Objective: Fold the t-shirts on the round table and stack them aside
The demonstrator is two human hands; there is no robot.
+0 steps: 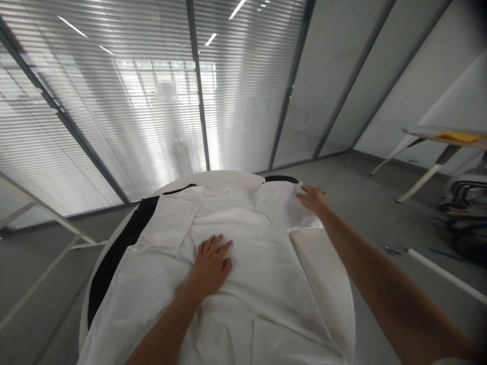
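Note:
A white T-shirt (243,228) lies spread on a round white table (327,274), its neckline toward the far edge and some wrinkles across its front. My left hand (211,266) rests flat on the middle of the shirt, fingers spread. At the far right, my right hand (314,198) pinches the edge of the shirt's right-side sleeve, and the cloth peaks slightly at the fingertips. Black cloth (114,258) shows from under the shirt along the left side, and a bit more dark material appears past the right shoulder.
A glass partition with blinds (243,91) stands behind the table. White metal frame bars (41,213) are at the left. To the right are another table (437,133) with a yellow item, stacked black chairs (472,218) and a white pole (445,274).

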